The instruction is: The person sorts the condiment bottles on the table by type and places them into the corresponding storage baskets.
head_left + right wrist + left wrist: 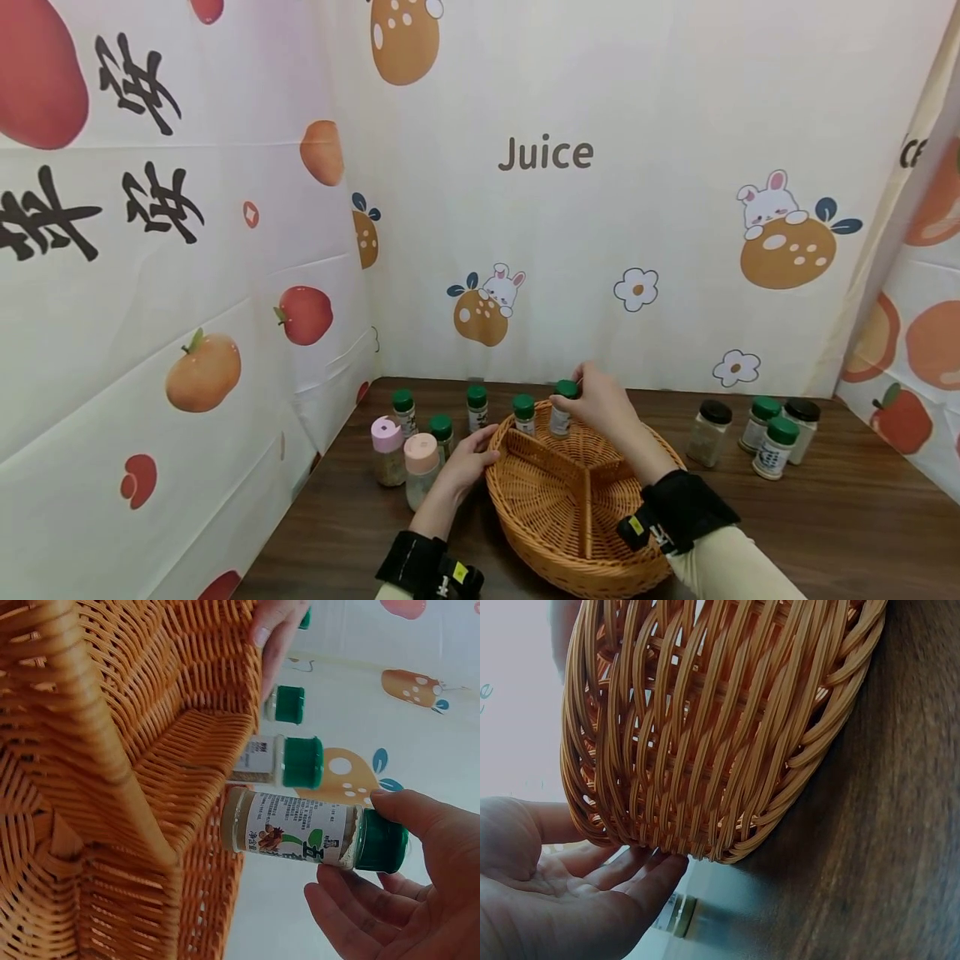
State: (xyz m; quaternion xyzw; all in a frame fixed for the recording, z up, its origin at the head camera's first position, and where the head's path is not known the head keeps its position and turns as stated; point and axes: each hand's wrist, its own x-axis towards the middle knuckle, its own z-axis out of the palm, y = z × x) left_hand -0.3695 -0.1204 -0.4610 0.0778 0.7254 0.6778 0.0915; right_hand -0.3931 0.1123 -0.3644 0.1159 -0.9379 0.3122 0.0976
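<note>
A woven wicker basket (551,504) with inner dividers sits on the dark wooden table. My right hand (592,404) pinches the green cap of a spice jar (560,419) and holds it upright over the basket's far compartment. In the right wrist view the same jar (300,829) hangs from my right hand (405,900) just past the basket's wall (112,750). A second green-capped jar (523,414) stands beside it. My left hand (468,458) rests open against the basket's left rim, straight fingers (641,874) touching the weave (705,735).
Two pink-capped bottles (387,450) and several green-capped jars (477,406) stand left of the basket. A black-capped jar (708,432) and more jars (776,446) stand at the right. Printed cloth walls close in the back and sides.
</note>
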